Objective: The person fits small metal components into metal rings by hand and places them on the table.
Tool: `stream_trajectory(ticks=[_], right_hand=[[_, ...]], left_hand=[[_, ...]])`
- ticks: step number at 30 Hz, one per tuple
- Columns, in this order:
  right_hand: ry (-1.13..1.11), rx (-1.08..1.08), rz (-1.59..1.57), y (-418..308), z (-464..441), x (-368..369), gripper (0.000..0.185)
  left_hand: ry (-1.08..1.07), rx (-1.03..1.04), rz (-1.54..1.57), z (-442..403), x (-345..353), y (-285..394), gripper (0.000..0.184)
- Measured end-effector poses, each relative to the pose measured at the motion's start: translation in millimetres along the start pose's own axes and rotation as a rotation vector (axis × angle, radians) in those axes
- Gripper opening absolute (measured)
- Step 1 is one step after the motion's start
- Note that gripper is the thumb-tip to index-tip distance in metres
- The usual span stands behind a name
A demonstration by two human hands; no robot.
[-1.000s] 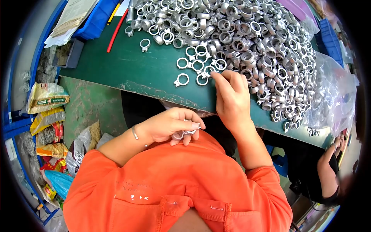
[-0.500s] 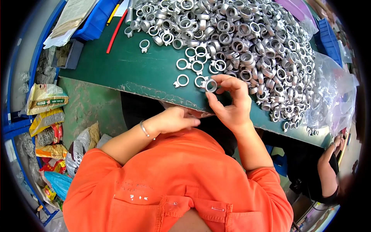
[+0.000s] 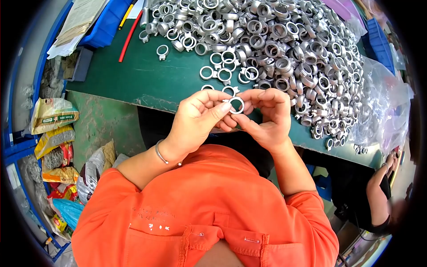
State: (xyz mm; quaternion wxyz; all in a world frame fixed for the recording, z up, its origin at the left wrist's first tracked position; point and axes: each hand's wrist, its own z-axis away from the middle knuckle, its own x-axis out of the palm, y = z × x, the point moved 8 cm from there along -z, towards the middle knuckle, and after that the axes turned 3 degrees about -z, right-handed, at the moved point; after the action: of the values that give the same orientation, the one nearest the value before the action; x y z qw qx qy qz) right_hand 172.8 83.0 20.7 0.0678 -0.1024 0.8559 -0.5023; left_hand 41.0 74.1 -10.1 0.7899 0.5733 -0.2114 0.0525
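Observation:
Between my two hands, over the near edge of the green table (image 3: 129, 82), is a silver metal ring with a small lug (image 3: 231, 111). My left hand (image 3: 195, 119) pinches its left side, thumb on the lug. On the right side, the thumb and fingers of my right hand (image 3: 267, 118) close on the same ring. Just beyond my fingers lie several loose rings, among them one flat metal ring (image 3: 206, 72). A large pile of similar metal rings (image 3: 282, 64) covers the table behind and to the right.
A red stick (image 3: 127, 43) and a blue bin (image 3: 100, 33) are at the back left. Clear plastic bags (image 3: 380, 104) lie right of the pile. Filled sacks (image 3: 55, 115) stand at the left. Another person's arm (image 3: 378, 196) shows at the far right.
My left hand has risen from below the table edge and taken hold of the ring's left side. My right hand has brought the ring slightly nearer and left.

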Motion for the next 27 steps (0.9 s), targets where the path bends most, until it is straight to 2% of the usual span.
stream_trajectory(ticks=[3,5,6,8,17,27], right_hand=[[0.015,0.025,-0.003,-1.8,-3.7,-2.3,0.043],[-0.051,0.064,0.163,2.2,-6.0,-2.6,0.021],[-0.051,0.065,0.163,-0.9,-7.7,-2.8,0.021],[-0.062,0.109,0.227,-4.5,-11.3,-2.7,0.009],[-0.153,0.091,0.249,-6.7,-12.6,2.1,0.011],[-0.169,0.091,0.236,-5.9,-12.5,4.1,0.011]], left_hand=[[-0.006,0.02,0.023,0.8,-1.2,0.1,0.019],[0.027,0.038,-0.001,2.2,-4.0,1.3,0.019],[0.028,0.037,-0.001,2.7,-4.0,1.2,0.019],[0.047,0.052,-0.005,3.4,-5.6,2.8,0.018],[0.079,0.157,-0.076,6.6,-4.5,11.6,0.015],[0.08,0.154,-0.096,7.2,-6.1,11.3,0.014]])
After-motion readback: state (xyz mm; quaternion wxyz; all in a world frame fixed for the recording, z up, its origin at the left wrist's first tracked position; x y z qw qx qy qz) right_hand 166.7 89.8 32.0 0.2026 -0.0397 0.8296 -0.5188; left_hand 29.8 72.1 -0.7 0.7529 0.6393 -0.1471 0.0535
